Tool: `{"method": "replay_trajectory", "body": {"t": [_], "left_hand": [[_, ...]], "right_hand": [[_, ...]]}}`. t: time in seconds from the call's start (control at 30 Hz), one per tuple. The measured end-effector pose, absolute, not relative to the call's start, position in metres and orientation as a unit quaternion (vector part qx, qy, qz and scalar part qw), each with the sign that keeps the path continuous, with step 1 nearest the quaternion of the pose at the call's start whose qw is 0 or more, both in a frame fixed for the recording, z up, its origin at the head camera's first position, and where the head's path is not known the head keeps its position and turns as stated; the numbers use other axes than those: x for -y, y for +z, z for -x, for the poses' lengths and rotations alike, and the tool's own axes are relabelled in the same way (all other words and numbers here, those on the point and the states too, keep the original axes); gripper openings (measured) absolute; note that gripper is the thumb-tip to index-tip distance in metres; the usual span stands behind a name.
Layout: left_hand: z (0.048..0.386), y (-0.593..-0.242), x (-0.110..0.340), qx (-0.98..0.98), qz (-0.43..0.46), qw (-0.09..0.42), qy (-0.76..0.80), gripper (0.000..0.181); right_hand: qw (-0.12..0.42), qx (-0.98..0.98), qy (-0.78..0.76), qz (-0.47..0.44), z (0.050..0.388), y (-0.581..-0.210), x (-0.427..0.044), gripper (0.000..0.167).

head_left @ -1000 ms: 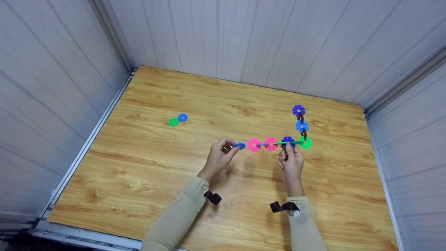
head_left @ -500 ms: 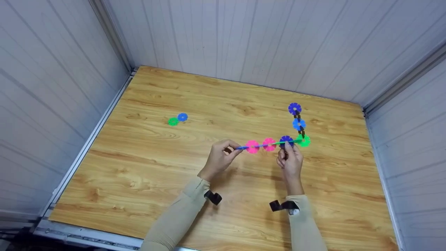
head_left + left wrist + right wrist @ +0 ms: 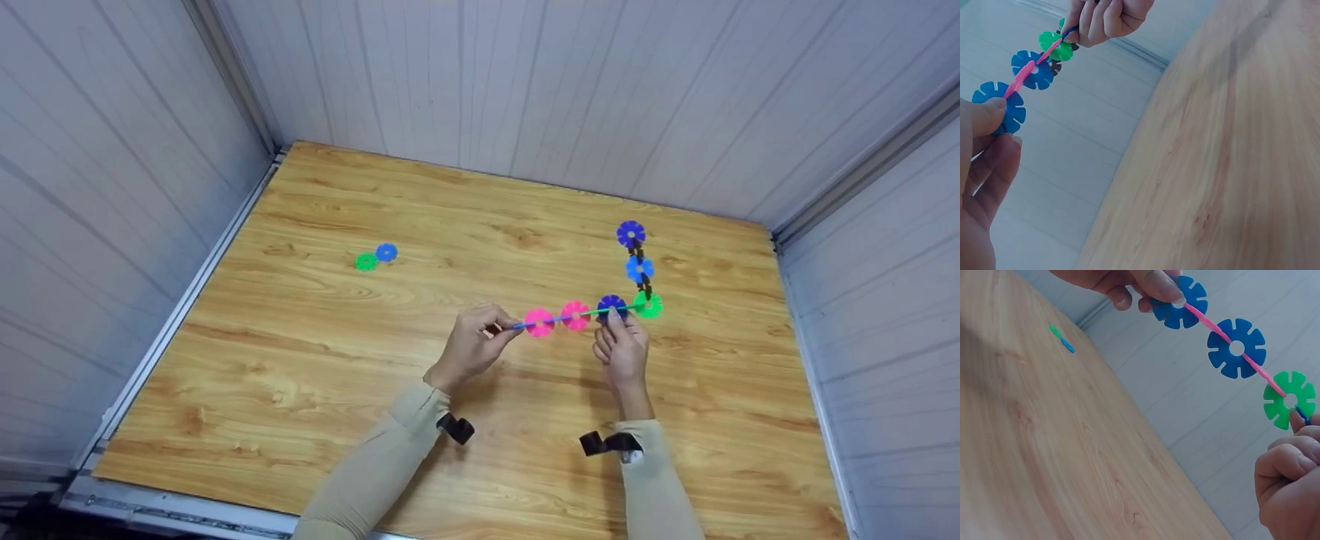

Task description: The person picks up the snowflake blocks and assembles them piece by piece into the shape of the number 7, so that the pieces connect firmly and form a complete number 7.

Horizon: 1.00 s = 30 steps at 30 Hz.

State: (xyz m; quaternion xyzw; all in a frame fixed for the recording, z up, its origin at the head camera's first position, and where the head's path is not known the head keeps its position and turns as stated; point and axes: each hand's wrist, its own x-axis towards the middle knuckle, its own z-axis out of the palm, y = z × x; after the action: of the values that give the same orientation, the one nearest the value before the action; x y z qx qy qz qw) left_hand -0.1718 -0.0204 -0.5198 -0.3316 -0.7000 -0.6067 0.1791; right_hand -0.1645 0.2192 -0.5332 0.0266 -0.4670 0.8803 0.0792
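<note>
My left hand (image 3: pixel 471 345) pinches a blue notched plastic disc (image 3: pixel 1015 117) between thumb and fingers. That disc meets a pink disc (image 3: pixel 534 330) edge-to-slot, at the left end of a chain of interlocking discs. A second pink disc (image 3: pixel 576 324), another blue disc (image 3: pixel 1249 363) and a green disc (image 3: pixel 1276 410) follow along it. With thumb and fingers my right hand (image 3: pixel 628 360) pinches a dark blue disc (image 3: pixel 609 301) near the chain's corner. Beyond it the chain bends at a green disc (image 3: pixel 654 307) towards a blue disc (image 3: pixel 634 268) and a dark blue end disc (image 3: pixel 623 234), with dark brown discs between.
A green disc (image 3: pixel 361 262) and a blue disc (image 3: pixel 390 247) lie touching or joined on the left of the wooden table (image 3: pixel 300 360). Pale panel walls (image 3: pixel 420 82) stand behind the table and at both sides.
The blue disc in my left hand has turned edge-on and come from apart into contact with the end pink disc. The chain's left end has dropped slightly towards me; my right hand keeps its grip.
</note>
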Motion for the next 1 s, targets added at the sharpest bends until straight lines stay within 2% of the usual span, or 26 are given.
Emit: {"method": "replay_trajectory", "body": {"t": [0.33,0.6,0.77,1.0], "left_hand": [[0.187,-0.552,0.013,0.713,0.311,0.172,-0.604,0.01],[0.191,-0.559,0.02,0.724,0.302,0.154,-0.601,0.008],[0.197,-0.563,0.033,0.754,0.305,0.137,-0.565,0.017],[0.226,-0.574,0.075,0.812,0.206,0.13,-0.53,0.027]], "right_hand": [[0.078,0.473,0.877,-0.022,0.165,-0.534,-0.224,0.031],[0.082,0.467,0.88,-0.006,0.167,-0.541,-0.218,0.029],[0.096,0.467,0.879,-0.013,0.17,-0.542,-0.217,0.032],[0.1,0.464,0.88,-0.02,0.169,-0.544,-0.221,0.033]]}}
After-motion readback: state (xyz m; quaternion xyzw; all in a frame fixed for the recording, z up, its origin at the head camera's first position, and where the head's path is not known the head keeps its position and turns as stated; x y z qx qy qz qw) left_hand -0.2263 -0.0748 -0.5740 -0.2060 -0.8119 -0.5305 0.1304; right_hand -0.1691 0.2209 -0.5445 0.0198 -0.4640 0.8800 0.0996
